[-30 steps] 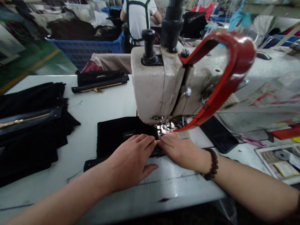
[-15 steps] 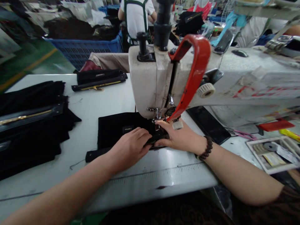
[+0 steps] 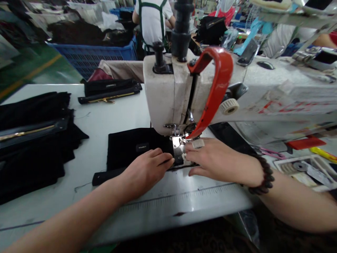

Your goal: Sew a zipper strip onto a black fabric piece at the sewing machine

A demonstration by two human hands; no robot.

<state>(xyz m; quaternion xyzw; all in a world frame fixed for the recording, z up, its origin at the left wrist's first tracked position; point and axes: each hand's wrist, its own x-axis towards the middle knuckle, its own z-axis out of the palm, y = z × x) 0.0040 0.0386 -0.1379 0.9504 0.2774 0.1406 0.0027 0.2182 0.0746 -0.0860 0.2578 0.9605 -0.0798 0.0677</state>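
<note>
A black fabric piece with a small dark label lies flat on the machine table, its right end at the presser foot. Along its near edge runs a narrow black strip. My left hand bears on this near edge, thumb and fingers closed on the fabric just left of the foot. To the right of the foot, my right hand is off the fabric, its fingers apart over the metal plate and partly behind the red lever. The sewing machine head stands over the fabric's right end.
Stacked black fabric pieces with zips cover the table's left side. Another zipped black piece lies farther back. At right are a dark flat object, pink-handled snips and a parts tray. A co-worker stands beyond.
My right hand has drawn back to the right, away from the fabric and the presser foot, uncovering the metal plate. My left hand stays on the fabric.
</note>
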